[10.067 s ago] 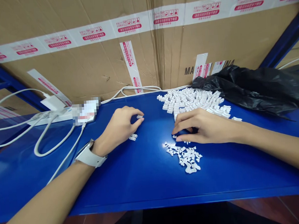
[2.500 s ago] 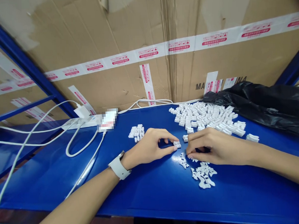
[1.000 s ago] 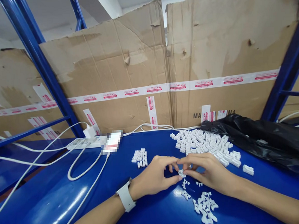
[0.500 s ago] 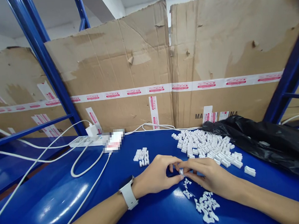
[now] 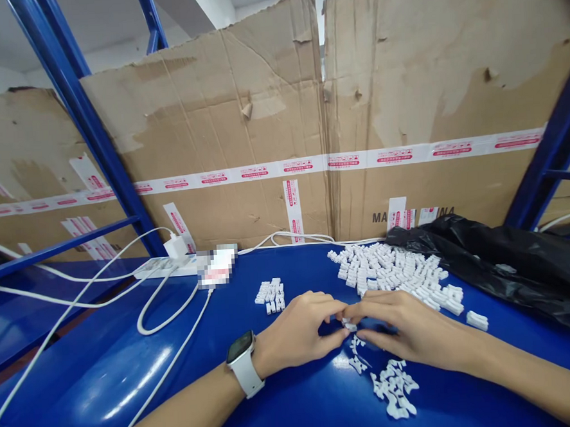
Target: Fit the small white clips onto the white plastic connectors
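Observation:
A small white plastic piece [image 5: 350, 325] sits between the fingertips of both hands, partly covered by them. My left hand [image 5: 304, 328], with a watch on its wrist, pinches it from the left. From the right, my right hand [image 5: 402, 325] has its fingers curled at the same piece, thumb a little lower. Just below the fingertips lie a few loose flat white pieces [image 5: 358, 363]. Nearer me is a small heap of similar flat, wavy white pieces [image 5: 396, 390].
A large pile of white plastic parts [image 5: 389, 268] lies behind my right hand, beside a black plastic bag [image 5: 491, 268]. A small row of parts [image 5: 271, 296] stands left. A power strip [image 5: 172, 267], phone [image 5: 219, 266] and white cables are farther left. Cardboard [image 5: 241, 132] rises behind.
My right thumb has drawn slightly away from the left thumb, showing more of the small piece. The hands stay in nearly the same place.

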The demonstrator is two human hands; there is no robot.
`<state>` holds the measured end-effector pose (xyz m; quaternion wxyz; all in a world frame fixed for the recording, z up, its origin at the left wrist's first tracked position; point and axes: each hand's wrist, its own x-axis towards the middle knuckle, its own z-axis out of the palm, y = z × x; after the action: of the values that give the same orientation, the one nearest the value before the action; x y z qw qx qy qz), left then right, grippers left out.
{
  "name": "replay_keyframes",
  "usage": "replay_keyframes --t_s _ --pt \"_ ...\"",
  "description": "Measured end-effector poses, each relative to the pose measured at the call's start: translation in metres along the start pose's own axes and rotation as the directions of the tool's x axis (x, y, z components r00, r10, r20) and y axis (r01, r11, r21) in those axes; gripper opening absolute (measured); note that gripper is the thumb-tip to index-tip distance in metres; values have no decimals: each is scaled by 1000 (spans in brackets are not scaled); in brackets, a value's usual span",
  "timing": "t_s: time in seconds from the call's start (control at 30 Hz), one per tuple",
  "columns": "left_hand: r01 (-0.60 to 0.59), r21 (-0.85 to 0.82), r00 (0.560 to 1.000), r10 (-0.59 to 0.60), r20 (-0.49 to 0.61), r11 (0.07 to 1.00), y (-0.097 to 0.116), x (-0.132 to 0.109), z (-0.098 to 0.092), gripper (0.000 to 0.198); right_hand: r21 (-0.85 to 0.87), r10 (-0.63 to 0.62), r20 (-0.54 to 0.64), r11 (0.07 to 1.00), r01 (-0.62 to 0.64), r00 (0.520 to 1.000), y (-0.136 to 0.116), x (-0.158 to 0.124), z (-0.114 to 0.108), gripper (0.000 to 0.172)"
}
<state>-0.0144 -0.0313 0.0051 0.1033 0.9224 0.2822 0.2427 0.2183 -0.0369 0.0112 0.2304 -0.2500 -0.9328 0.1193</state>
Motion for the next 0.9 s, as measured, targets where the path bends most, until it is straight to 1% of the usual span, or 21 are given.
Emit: replay_keyframes --t_s 0.07,0.1,0.13,0.2,0.23,0.3,0.4,0.5,0.6,0.7,0.9 --pt "-50 65 999 50 1 997 0 0 -1 15 10 29 13 1000 -29 999 -2 -2 -9 14" --pt "-71 98 997 71 3 993 1 -1 -1 17 16 44 42 999 -45 998 -2 -3 -13 16" --pt "-89 133 996 89 9 987 1 -1 -2 19 28 52 104 998 -55 993 -3 -4 -18 21" --pt "-119 210 993 116 26 971 1 -1 -3 23 42 69 224 996 -80 972 -3 -6 -24 21" --pt "-132 248 991 127 35 960 1 -2 -3 24 43 75 252 995 -89 965 -3 -7 -27 21" --pt "-151 310 989 143 48 939 1 -2 -3 26 59 75 273 994 -94 959 -2 -8 -28 20" --pt "-163 350 987 152 57 922 0 -3 -3 27 126 48 284 988 -86 958 -1 -8 -26 13" --pt "-150 325 989 138 58 934 0 -2 -2 28 162 21 282 984 -69 959 -1 -6 -23 12" --pt "-111 243 994 101 50 964 -1 -2 -3 28 147 15 262 988 -56 965 -3 -4 -22 13" --pt "-79 168 996 73 41 983 -2 -1 -3 26 141 36 237 988 -71 971 -3 -4 -23 15" --pt "-55 81 998 52 41 995 -4 -1 -1 24 145 77 187 984 -105 979 1 -6 -20 13"
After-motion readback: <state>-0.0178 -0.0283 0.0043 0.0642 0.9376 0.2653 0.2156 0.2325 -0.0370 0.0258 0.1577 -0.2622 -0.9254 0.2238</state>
